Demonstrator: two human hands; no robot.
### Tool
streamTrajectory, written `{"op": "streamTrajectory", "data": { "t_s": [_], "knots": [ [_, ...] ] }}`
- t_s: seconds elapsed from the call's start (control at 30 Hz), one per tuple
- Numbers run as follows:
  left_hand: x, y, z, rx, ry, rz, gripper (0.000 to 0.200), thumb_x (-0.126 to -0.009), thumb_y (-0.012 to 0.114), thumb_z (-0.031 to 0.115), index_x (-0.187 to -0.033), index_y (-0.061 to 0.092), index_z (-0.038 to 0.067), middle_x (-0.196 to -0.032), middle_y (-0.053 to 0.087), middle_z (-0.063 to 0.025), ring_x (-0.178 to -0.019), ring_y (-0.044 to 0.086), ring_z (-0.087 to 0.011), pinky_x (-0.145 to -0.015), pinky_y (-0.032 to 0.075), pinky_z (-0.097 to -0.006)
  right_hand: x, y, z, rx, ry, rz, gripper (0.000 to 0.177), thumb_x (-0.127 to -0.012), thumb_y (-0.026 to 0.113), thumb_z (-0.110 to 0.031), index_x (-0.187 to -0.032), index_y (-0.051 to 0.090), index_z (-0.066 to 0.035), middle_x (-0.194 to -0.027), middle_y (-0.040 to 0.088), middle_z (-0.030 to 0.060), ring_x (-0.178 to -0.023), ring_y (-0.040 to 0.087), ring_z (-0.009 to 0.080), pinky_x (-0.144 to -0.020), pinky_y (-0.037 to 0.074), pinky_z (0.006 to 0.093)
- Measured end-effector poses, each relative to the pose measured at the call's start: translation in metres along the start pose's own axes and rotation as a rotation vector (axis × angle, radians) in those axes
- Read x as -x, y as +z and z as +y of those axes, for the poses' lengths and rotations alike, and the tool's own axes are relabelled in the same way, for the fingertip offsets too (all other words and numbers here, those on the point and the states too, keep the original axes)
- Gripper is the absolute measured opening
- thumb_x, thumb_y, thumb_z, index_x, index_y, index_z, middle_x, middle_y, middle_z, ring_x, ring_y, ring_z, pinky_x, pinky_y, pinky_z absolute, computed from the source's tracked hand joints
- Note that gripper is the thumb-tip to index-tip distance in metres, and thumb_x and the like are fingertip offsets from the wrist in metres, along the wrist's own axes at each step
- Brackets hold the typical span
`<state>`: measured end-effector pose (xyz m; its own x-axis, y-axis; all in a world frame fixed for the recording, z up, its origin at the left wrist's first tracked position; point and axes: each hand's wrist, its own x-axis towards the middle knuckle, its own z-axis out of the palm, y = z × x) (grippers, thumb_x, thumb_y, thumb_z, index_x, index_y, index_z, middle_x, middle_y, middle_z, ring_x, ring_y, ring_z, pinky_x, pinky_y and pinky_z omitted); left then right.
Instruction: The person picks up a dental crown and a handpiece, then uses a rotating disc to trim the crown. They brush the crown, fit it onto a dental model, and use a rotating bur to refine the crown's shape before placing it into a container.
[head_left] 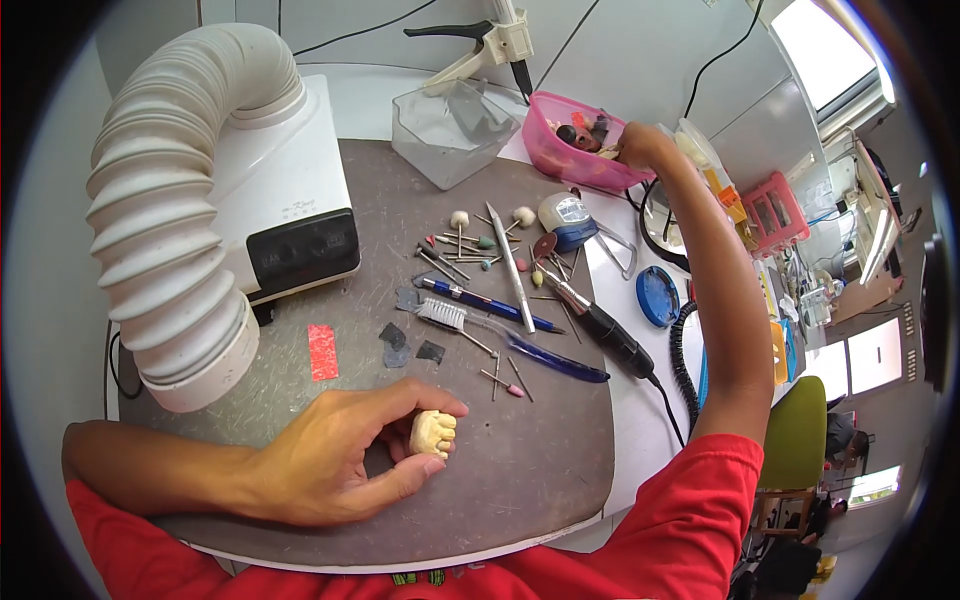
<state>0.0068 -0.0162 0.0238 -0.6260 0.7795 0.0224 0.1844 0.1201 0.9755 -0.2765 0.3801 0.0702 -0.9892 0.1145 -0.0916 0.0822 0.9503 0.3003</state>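
A small dental cast [430,436] sits at the lower centre of the frame, cream-coloured, with a paler, blocky body and yellower, rounded tooth shapes along its right side. The left hand [335,455] has its grip closed on it, thumb below and fingers above. At the upper right, the right hand [643,148] dips into a pink basket [590,176]; its fingertips are hidden, so I cannot tell how that grip stands.

The tabletop [545,460] is bare right of the cast, as far as its curved brown edge. Its front edge runs just below the left hand. Loose burs [462,250] and pens crowd the centre; a white hose [160,240] bounds the left.
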Motion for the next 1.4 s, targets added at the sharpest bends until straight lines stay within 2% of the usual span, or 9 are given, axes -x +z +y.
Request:
{"op": "streamTrajectory", "data": {
  "t_s": [0.13, 0.3, 0.53, 0.6, 0.83, 0.9, 0.93, 1.13, 1.4],
  "knots": [
    [0.000, 0.000, 0.000, -0.025, 0.006, 0.004, 0.038, -0.089, 0.062, 0.009, -0.124, 0.050, 0.000, -0.099, 0.067, -0.0105, -0.090, 0.066, -0.0167, -0.080, 0.053, -0.0284, 0.007, -0.009, -0.012, 0.111, 0.072, -0.019, 0.032, -0.078, 0.067, -0.012, -0.106, 0.067, 0.003, -0.110, 0.064, 0.0245, -0.104, 0.063, 0.0384, -0.081, 0.052, 0.0431],
    [0.000, 0.000, 0.001, -0.028, -0.006, 0.006, 0.038, -0.088, 0.063, 0.008, -0.123, 0.050, 0.000, -0.099, 0.068, -0.0101, -0.090, 0.067, -0.0169, -0.079, 0.053, -0.0281, -0.006, -0.004, -0.003, 0.109, 0.059, -0.115, 0.031, -0.080, 0.065, -0.015, -0.104, 0.067, 0.004, -0.106, 0.065, 0.0254, -0.101, 0.064, 0.0387, -0.078, 0.052, 0.0435],
    [0.002, 0.003, 0.000, -0.034, 0.029, 0.027, 0.036, -0.087, 0.064, 0.008, -0.120, 0.052, 0.001, -0.096, 0.068, -0.0096, -0.085, 0.067, -0.0166, -0.075, 0.053, -0.0281, -0.001, -0.003, -0.002, 0.019, 0.051, -0.078, 0.035, -0.076, 0.071, -0.023, -0.094, 0.068, 0.008, -0.096, 0.066, 0.0277, -0.089, 0.066, 0.0389, -0.071, 0.052, 0.0439],
    [0.002, 0.003, 0.000, -0.036, 0.025, 0.030, 0.036, -0.087, 0.064, 0.008, -0.120, 0.052, 0.001, -0.096, 0.068, -0.0097, -0.085, 0.066, -0.0165, -0.075, 0.053, -0.0282, -0.005, -0.001, -0.005, 0.150, 0.058, -0.088, 0.027, -0.074, 0.064, -0.007, -0.099, 0.069, 0.003, -0.102, 0.066, 0.0247, -0.097, 0.065, 0.0388, -0.073, 0.053, 0.0429],
    [0.003, 0.005, -0.002, -0.033, 0.049, 0.043, 0.033, -0.088, 0.064, 0.010, -0.118, 0.054, 0.001, -0.096, 0.068, -0.0095, -0.084, 0.067, -0.0166, -0.073, 0.053, -0.0280, -0.006, 0.000, -0.004, 0.147, 0.078, -0.027, 0.027, -0.071, 0.062, -0.002, -0.096, 0.071, 0.000, -0.100, 0.066, 0.0245, -0.094, 0.065, 0.0391, -0.072, 0.054, 0.0421],
    [0.004, 0.005, -0.001, -0.032, 0.044, 0.045, 0.033, -0.087, 0.064, 0.010, -0.118, 0.054, 0.001, -0.095, 0.068, -0.0095, -0.084, 0.067, -0.0167, -0.073, 0.053, -0.0279, -0.007, -0.003, -0.005, 0.260, 0.007, -0.153, 0.033, -0.076, 0.068, -0.018, -0.099, 0.068, 0.006, -0.100, 0.067, 0.0256, -0.095, 0.066, 0.0377, -0.075, 0.053, 0.0424],
    [0.004, 0.005, -0.002, -0.039, 0.042, 0.045, 0.033, -0.087, 0.064, 0.010, -0.118, 0.054, 0.001, -0.095, 0.068, -0.0095, -0.083, 0.067, -0.0168, -0.072, 0.054, -0.0279, -0.006, -0.003, -0.006, 0.258, 0.006, -0.153, 0.033, -0.076, 0.068, -0.018, -0.099, 0.068, 0.006, -0.100, 0.067, 0.0256, -0.095, 0.066, 0.0377, -0.075, 0.053, 0.0424],
    [0.004, 0.004, -0.001, -0.033, 0.040, 0.050, 0.033, -0.087, 0.065, 0.011, -0.117, 0.055, 0.001, -0.094, 0.067, -0.0103, -0.082, 0.067, -0.0177, -0.071, 0.054, -0.0279, -0.013, -0.002, -0.002, 0.299, -0.045, -0.223, 0.034, -0.075, 0.068, -0.019, -0.097, 0.068, 0.007, -0.095, 0.068, 0.0252, -0.089, 0.068, 0.0361, -0.069, 0.054, 0.0416],
    [0.004, 0.005, -0.003, -0.036, 0.052, 0.042, 0.034, -0.088, 0.065, 0.013, -0.117, 0.055, 0.001, -0.091, 0.066, -0.0104, -0.078, 0.066, -0.0177, -0.069, 0.053, -0.0286, -0.006, -0.003, 0.000, 0.101, 0.038, -0.211, 0.038, -0.078, 0.065, -0.027, -0.084, 0.066, 0.011, -0.073, 0.066, 0.0201, -0.062, 0.067, 0.0267, -0.052, 0.052, 0.0369]
  ]
}}
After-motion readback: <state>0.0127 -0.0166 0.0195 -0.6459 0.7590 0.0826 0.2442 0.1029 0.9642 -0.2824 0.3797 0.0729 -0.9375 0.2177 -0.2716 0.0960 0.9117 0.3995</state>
